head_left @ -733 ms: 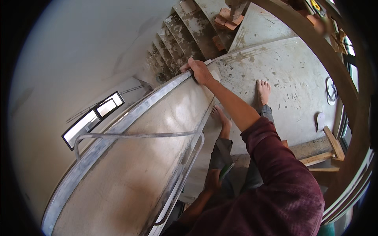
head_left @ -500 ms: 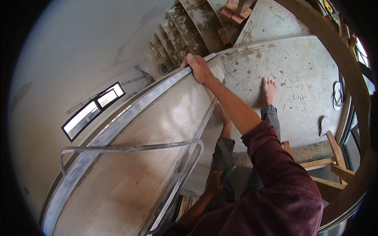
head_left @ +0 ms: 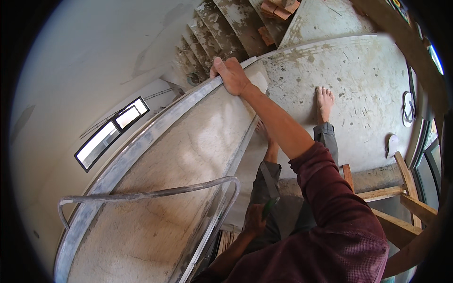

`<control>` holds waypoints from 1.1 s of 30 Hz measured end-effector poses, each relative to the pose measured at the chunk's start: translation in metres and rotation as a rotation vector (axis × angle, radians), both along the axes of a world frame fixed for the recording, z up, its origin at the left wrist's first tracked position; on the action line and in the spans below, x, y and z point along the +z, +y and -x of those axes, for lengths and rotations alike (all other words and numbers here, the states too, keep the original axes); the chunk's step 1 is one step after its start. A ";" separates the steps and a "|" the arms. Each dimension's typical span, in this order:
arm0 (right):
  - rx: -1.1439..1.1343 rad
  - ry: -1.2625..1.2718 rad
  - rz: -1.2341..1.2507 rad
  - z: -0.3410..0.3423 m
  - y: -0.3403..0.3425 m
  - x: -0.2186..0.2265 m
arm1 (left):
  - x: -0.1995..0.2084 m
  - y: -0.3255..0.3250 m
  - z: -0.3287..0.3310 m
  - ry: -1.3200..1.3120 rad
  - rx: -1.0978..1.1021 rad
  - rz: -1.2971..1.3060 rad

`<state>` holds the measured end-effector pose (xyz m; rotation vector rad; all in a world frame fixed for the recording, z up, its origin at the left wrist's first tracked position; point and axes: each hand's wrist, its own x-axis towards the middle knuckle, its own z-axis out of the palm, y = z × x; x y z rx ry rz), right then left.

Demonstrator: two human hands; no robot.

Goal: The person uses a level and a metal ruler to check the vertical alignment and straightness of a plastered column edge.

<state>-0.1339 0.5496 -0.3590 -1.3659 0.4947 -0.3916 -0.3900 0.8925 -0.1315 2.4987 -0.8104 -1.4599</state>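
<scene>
While the right hand (head_left: 231, 75) clasps the upper end of the grey band (head_left: 125, 166), the left hand (head_left: 255, 219) is positioned low, in front of the trousers (head_left: 326, 137). The right hand is bent over the edge, with the thumb and fingers drawn in against the band; the undersides of its fingers are hidden. The left hand is curled around a green object (head_left: 269, 207); the exact finger contact is too dark to tell. The right arm, in a maroon sleeve (head_left: 325, 179), extends across toward the band.

The grey band runs along the left edge of the curved wall (head_left: 155, 226), which has a pale brown, stained surface. A bent metal tube (head_left: 151, 194) crosses the lower part of this surface and curves downward at both ends. A dark-framed window (head_left: 98, 145) lies to the left, beyond the wall.

Past the right hand, stairs (head_left: 231, 28) with patchy, stained treads adjoin the concrete floor (head_left: 368, 89). Orange bricks (head_left: 280, 9) lie at the top of the view. One bare foot (head_left: 324, 104) rests on the floor. Two sandals, a farther one (head_left: 408, 109) and a nearer one (head_left: 392, 145), lie near the right edge, above the wooden frame (head_left: 380, 194).
</scene>
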 end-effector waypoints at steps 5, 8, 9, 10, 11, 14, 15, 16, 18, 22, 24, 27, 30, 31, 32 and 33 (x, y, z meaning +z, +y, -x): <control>-0.019 0.000 0.058 0.003 0.004 0.006 | 0.003 -0.010 -0.001 0.042 0.014 -0.016; -0.074 0.029 0.018 0.006 0.010 0.004 | -0.002 0.010 0.014 -0.038 0.058 0.106; -0.143 0.016 -0.024 0.000 0.005 0.002 | -0.002 0.025 0.008 -0.064 0.015 0.099; -0.077 0.007 -0.185 -0.003 -0.002 -0.007 | -0.013 0.037 0.014 -0.090 -0.010 0.104; -0.028 -0.016 -0.118 -0.002 -0.006 -0.008 | -0.019 0.043 0.016 -0.103 -0.023 0.116; 0.097 -0.060 0.095 0.001 -0.019 0.009 | -0.007 0.016 0.007 -0.074 0.023 0.077; 0.138 -0.072 0.127 0.004 -0.023 0.020 | -0.008 0.014 0.009 -0.085 0.020 0.099; 0.081 -0.110 0.161 0.004 -0.026 0.042 | -0.008 0.011 0.009 -0.064 0.025 0.092; -0.038 -0.180 0.216 -0.002 -0.025 0.106 | -0.004 0.011 0.004 -0.013 0.028 0.069; 0.263 -0.253 0.099 -0.010 -0.015 0.203 | -0.005 0.015 0.000 -0.018 -0.017 0.121; 0.308 -0.266 0.067 -0.009 -0.013 0.219 | -0.005 0.017 0.002 -0.056 -0.047 0.131; 0.157 -0.302 0.113 -0.007 -0.010 0.237 | -0.005 0.026 0.002 -0.068 -0.040 0.194; 0.066 -0.311 0.161 -0.007 -0.003 0.241 | -0.006 0.031 0.004 0.000 -0.063 0.082; 0.056 -0.314 0.155 -0.008 -0.002 0.239 | -0.006 0.030 0.003 0.006 -0.068 0.074; 0.046 -0.317 0.149 -0.008 -0.002 0.238 | -0.005 0.030 0.002 0.013 -0.072 0.065; 0.047 -0.313 0.146 -0.008 -0.001 0.238 | -0.004 0.030 0.002 0.020 -0.077 0.057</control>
